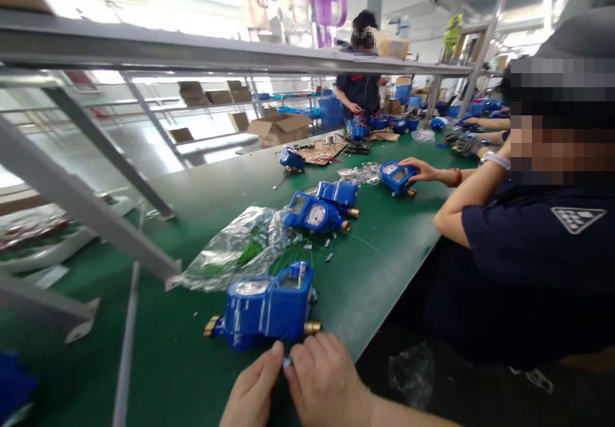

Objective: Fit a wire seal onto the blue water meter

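Note:
At the near table edge, both my hands are close together in front of a blue water meter (266, 311) with brass pipe ends. My right hand (327, 376) has curled fingers pinching a small pale-blue piece (287, 362). Beside it, my left hand (257, 385) is closed with thumb and fingers together; whatever it grips is hidden. Just beyond the meter lie thin green wires (293, 257) and loose small pale pieces (329, 257). A clear plastic bag (235, 247) holds more green wires. Two more blue meters (317, 212) stand behind, side by side.
A metal shelf (192, 55) with bottles crosses above the table, its slanted legs (96, 202) at left. At right a co-worker in dark clothing (533, 254) has a hand on another blue meter (396, 177). Farther back, another person (358, 93) stands near more meters.

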Action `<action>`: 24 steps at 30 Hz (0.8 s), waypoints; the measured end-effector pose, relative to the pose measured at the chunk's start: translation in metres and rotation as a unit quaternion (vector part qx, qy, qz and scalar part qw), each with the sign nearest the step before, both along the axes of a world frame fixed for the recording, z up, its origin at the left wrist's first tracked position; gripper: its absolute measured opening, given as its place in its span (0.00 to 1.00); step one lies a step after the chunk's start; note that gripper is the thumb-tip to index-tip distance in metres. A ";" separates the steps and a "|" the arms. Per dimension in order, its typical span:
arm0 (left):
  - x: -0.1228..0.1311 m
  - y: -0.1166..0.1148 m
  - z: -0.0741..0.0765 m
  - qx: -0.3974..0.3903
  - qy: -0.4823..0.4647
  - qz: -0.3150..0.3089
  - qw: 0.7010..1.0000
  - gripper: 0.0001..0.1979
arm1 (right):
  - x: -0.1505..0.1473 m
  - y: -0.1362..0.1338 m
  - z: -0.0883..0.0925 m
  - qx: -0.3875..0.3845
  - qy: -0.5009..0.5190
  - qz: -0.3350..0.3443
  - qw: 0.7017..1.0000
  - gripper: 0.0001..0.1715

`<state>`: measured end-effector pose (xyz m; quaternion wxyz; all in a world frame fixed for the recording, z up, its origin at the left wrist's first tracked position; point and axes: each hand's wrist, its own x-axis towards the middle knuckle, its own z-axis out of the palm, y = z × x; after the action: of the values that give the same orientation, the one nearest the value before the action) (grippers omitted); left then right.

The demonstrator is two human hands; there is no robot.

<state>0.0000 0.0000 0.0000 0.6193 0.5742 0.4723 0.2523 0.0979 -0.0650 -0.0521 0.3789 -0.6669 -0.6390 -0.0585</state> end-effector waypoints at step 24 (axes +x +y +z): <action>-0.001 -0.003 -0.011 0.066 -0.007 -0.074 0.995 0.20 | 0.007 -0.010 0.009 -0.006 -0.026 0.007 1.000 0.08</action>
<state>-0.0013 -0.0032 -0.0111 0.6003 0.6452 0.4066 0.2409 0.1051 -0.0746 -0.0433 0.3585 -0.6634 -0.6532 -0.0689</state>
